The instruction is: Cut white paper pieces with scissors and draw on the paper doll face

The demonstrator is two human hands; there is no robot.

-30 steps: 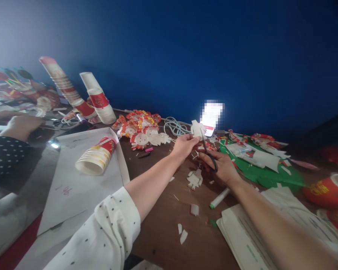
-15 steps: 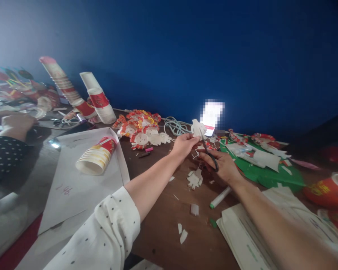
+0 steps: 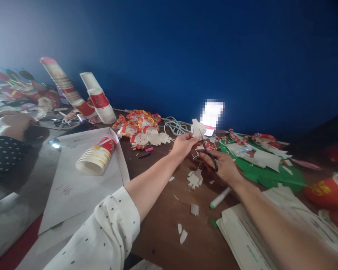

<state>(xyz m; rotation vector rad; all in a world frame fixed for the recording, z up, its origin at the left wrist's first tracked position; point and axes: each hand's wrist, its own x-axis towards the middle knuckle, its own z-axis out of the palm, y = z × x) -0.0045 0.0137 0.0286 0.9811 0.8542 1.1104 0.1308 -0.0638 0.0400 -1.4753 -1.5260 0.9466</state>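
My left hand (image 3: 186, 145) pinches a white paper cutout (image 3: 197, 128) by its lower edge, holding it above the brown table (image 3: 163, 210). A pair of dark-handled scissors (image 3: 214, 162) is in my right hand (image 3: 224, 165), with the blades pointing up against the cutout's right side. How far the blades are apart is too small to tell. Below my hands lies another white paper cutout (image 3: 195, 178) with a jagged outline, among small paper scraps (image 3: 183, 236). A green-tipped white marker (image 3: 220, 198) lies near my right wrist.
Red-and-white paper cutouts (image 3: 141, 129) are heaped beside a pale cable (image 3: 176, 126). Paper cups (image 3: 95, 155) lie on a white box lid (image 3: 81, 202). Tall cup stacks (image 3: 100, 101) lean near the blue wall. A bright screen (image 3: 212, 114) stands behind my hands. At left is another person's hand (image 3: 14, 123).
Hardly anything differs. The other person's hand at the left has shifted slightly, while my hands, the scissors and the cutout hold nearly the same place.
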